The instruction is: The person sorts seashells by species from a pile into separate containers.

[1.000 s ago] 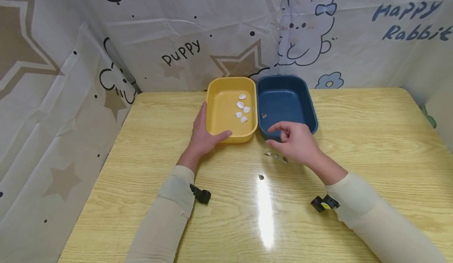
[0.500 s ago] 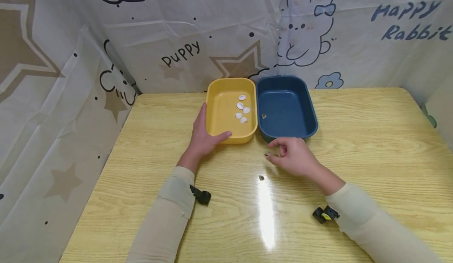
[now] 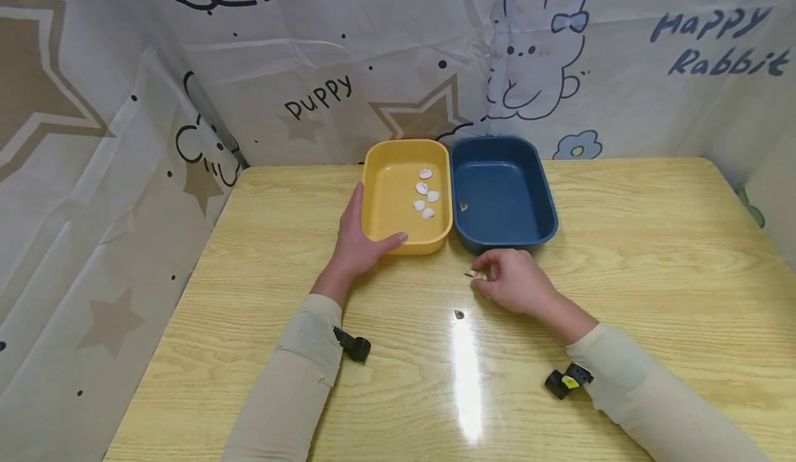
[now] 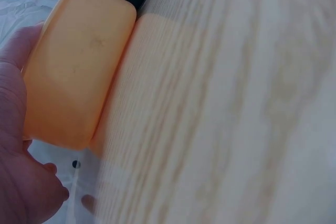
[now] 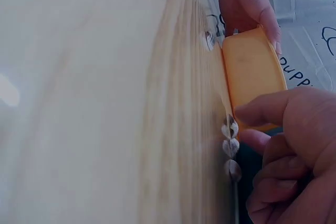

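My left hand [image 3: 357, 244] holds the near-left corner of a yellow bin [image 3: 383, 241], thumb on the front rim and fingers along the left wall. Several white shells [image 3: 421, 188] lie in that bin. On its right stands a blue bin [image 3: 547, 213] with one small brown shell [image 3: 463, 207] in it. In front of the blue bin, my right hand [image 3: 516, 281] reaches down to a short row of small brown-and-white shells [image 3: 470, 273]. The thumb and forefinger stand apart close around these shells; the right wrist view shows three of them [image 5: 230, 147] beside the fingertips. Other fingers are curled in.
Nearer the person, a single dark shell [image 3: 459, 315] lies on the wooden table [image 3: 398, 379], by a bright light reflection. A printed cloth [image 3: 280, 47] hangs behind the table and along the left side. Both bins stand side by side near the back edge.
My right hand has come down from over the blue bin's front rim to the row of shells, and its thumb and forefinger have drawn closer together. The left hand keeps its place.
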Motion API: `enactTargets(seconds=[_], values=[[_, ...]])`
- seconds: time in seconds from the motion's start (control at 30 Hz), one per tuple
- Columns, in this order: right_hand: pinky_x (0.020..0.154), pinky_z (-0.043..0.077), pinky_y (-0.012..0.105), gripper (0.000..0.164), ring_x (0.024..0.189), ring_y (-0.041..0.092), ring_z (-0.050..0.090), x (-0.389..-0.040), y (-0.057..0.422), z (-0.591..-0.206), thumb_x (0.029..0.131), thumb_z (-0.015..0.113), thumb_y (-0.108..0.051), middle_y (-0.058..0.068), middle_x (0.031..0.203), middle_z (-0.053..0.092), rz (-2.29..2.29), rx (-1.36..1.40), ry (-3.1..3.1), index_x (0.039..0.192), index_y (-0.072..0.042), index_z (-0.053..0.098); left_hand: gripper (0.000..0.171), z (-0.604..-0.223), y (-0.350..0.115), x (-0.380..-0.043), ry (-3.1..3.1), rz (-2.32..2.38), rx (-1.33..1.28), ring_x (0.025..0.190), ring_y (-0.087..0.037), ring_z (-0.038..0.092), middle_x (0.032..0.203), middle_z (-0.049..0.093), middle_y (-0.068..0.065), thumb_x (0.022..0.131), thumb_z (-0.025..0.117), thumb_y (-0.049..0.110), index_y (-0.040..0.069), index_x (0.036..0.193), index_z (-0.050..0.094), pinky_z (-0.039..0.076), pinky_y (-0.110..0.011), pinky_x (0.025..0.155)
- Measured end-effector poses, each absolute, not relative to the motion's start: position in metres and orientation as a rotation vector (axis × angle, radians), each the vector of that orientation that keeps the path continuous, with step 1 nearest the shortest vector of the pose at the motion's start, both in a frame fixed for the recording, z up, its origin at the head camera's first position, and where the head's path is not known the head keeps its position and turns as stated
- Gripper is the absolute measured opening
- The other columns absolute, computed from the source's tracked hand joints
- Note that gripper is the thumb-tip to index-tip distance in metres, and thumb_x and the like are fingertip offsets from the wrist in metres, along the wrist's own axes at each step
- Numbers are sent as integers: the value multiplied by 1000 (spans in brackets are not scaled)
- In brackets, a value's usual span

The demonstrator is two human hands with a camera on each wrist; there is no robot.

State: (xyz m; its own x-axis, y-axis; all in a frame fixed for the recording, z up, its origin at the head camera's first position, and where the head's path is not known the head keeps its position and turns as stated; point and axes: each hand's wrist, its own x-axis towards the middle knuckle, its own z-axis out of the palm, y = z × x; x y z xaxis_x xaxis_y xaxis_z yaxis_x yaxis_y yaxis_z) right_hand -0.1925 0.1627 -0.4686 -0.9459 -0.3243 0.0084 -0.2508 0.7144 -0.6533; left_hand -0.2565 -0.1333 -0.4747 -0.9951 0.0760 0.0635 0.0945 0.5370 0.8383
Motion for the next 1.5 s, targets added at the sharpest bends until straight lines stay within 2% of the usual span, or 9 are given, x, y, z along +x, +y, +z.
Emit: enactTargets(seconds=[0.3,0.93,1.2,1.5], values=[[54,40,33,11,54,12,48,-194,161,-475,87,76,-22,-7,59,51,-966,-505,2851,89,-13,71,126,-474,-134,-257,-2732,-1501,-162,146,-23,16,165,9,-1,73,86,52,32,161,-2,17,-45,116],[53,40,32,11,54,13,47,-185,159,-469,87,77,-19,-3,59,49,-1071,-509,2764,91,-10,71,125,-478,-134,-252,-2737,-1499,-154,147,-24,15,165,10,-3,73,86,50,30,162,0,17,-45,116],[53,40,32,14,54,15,47,-186,156,-442,88,77,-20,-2,62,50,-1128,-523,2769,94,-11,68,124,-477,-135,-253,-2733,-1486,-159,147,-23,14,165,10,-2,73,85,50,31,161,0,17,-46,116],[52,33,32,14,50,18,41,-198,158,-407,90,76,-20,0,56,42,-1225,-476,2787,96,-10,69,124,-475,-132,-254,-2728,-1484,-168,147,-23,14,165,10,-2,73,86,49,31,162,0,16,-46,116]])
